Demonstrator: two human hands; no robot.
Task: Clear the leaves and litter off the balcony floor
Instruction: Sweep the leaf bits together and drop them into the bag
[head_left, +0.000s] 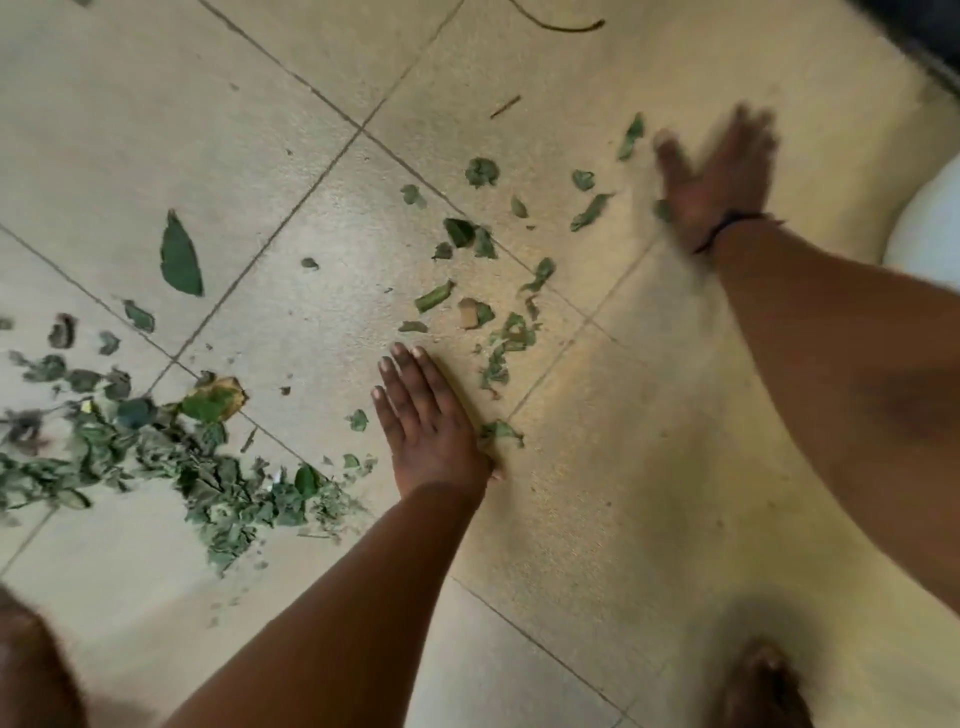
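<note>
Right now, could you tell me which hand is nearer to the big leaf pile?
The left hand. It lies flat on the floor just right of the big leaf pile, while the right hand is blurred, much farther off to the upper right.

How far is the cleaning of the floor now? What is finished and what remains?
Partly done. Many leaves are gathered in a pile at the left. In hand: the left hand lies flat on the tile, and the right hand, blurred and open, is beside the scattered leaves between the hands. Left: these loose bits, a big leaf, two twigs farther away, and the pile itself, all on the floor.
</note>
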